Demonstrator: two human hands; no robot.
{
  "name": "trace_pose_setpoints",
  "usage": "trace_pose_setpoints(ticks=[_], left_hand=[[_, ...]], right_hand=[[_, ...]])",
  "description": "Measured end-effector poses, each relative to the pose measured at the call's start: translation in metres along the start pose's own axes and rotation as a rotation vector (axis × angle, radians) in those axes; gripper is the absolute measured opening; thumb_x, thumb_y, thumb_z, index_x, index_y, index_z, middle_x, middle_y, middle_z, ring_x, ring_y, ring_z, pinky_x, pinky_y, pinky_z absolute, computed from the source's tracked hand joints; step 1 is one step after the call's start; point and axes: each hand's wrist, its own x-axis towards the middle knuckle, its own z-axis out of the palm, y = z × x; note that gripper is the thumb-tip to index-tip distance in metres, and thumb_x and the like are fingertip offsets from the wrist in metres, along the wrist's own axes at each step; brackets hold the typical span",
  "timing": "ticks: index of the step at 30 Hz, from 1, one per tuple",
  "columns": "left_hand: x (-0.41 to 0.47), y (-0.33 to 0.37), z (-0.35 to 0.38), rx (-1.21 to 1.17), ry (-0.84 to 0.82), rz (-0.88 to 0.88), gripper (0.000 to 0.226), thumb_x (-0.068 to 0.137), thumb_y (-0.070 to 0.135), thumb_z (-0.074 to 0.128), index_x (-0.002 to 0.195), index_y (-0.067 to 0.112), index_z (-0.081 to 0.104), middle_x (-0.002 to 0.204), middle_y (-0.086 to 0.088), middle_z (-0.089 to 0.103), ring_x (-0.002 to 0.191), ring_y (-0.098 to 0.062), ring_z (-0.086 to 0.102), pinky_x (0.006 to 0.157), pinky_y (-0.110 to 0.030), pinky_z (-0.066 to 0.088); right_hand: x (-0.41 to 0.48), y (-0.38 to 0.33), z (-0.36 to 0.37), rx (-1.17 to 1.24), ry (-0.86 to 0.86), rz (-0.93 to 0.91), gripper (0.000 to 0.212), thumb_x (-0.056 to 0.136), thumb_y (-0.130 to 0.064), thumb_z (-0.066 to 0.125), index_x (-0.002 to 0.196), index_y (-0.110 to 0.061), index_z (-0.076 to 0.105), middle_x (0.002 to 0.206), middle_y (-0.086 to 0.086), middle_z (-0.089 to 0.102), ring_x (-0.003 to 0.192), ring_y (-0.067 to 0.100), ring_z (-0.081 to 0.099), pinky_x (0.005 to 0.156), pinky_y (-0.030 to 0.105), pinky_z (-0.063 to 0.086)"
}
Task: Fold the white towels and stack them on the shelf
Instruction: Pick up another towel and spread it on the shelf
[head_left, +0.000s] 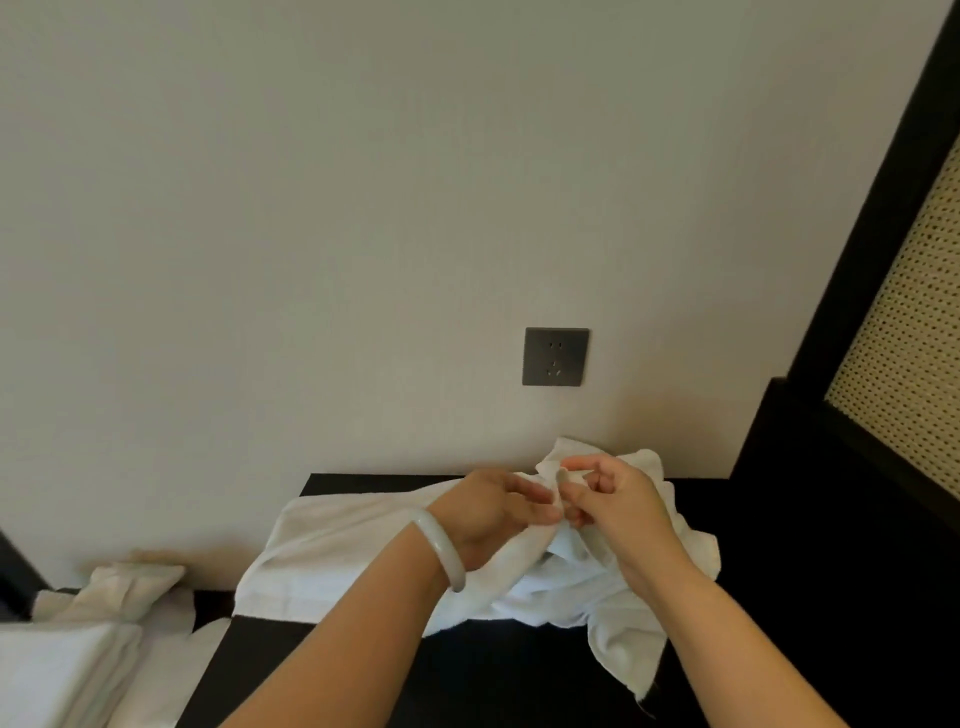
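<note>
Both hands' fingers (535, 493) pinching rumpled white towel (332, 551) on dark table (483, 675) — grey wall socket (555, 357) behind, folded linens (57, 670) left

Soft even indoor light, faint shadows; slight blur overall, wide-angle bending at edges.

Square grey wall socket (555, 357) on plain cream wall (311, 208); woven cane panel (914, 332) in black frame, right; black table (753, 675) below.
</note>
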Motion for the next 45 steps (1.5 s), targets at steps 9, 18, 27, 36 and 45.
trace_pose_setpoints(ticks=[9, 18, 27, 36, 45], left_hand=[[-0.020, -0.038, -0.003, 0.465, 0.210, 0.179, 0.010, 0.093, 0.010, 0.063, 0.091, 0.000, 0.065, 0.085, -0.009, 0.069, 0.080, -0.021, 0.069, 0.081, -0.040, 0.060], [-0.028, -0.066, -0.002, 0.907, 0.309, 0.212, 0.042, 0.076, 0.057, 0.073, 0.105, 0.031, 0.054, 0.107, 0.016, 0.057, 0.095, -0.003, 0.057, 0.080, -0.016, 0.048], [-0.031, -0.008, 0.077, 0.780, 0.436, 0.667, 0.017, 0.096, 0.032, 0.051, 0.084, 0.021, 0.057, 0.073, 0.003, 0.062, 0.070, -0.016, 0.059, 0.069, -0.037, 0.052], [-0.012, -0.046, 0.071, -0.221, 0.376, 0.012, 0.015, 0.102, 0.009, 0.045, 0.097, 0.003, 0.058, 0.086, -0.016, 0.052, 0.079, -0.027, 0.049, 0.073, -0.035, 0.048], [-0.013, -0.070, 0.091, -0.160, 0.343, -0.028, 0.011, 0.096, 0.008, 0.057, 0.086, 0.004, 0.060, 0.076, -0.012, 0.062, 0.066, -0.019, 0.059, 0.059, -0.027, 0.050]], right_hand=[[-0.028, 0.033, 0.002, -0.121, -0.154, 0.051, 0.022, 0.094, -0.002, 0.060, 0.095, -0.020, 0.074, 0.066, 0.003, 0.065, 0.057, 0.010, 0.057, 0.061, 0.019, 0.051], [-0.017, 0.018, -0.011, 0.361, 0.043, 0.106, 0.015, 0.088, 0.008, 0.061, 0.097, -0.001, 0.070, 0.064, 0.007, 0.059, 0.057, 0.013, 0.057, 0.055, 0.022, 0.051], [-0.019, -0.062, -0.035, 0.514, 0.144, -0.264, 0.019, 0.082, -0.003, 0.068, 0.078, -0.019, 0.078, 0.065, 0.000, 0.062, 0.056, 0.009, 0.056, 0.058, 0.018, 0.050], [-0.046, 0.014, -0.070, -0.288, 0.214, 0.099, 0.028, 0.087, -0.003, 0.072, 0.098, -0.022, 0.054, 0.072, 0.011, 0.066, 0.053, 0.011, 0.063, 0.053, 0.019, 0.050], [-0.100, 0.042, -0.040, -0.115, 0.272, 0.009, 0.019, 0.085, -0.010, 0.075, 0.083, -0.028, 0.073, 0.078, -0.010, 0.071, 0.075, 0.003, 0.066, 0.066, 0.013, 0.050]])
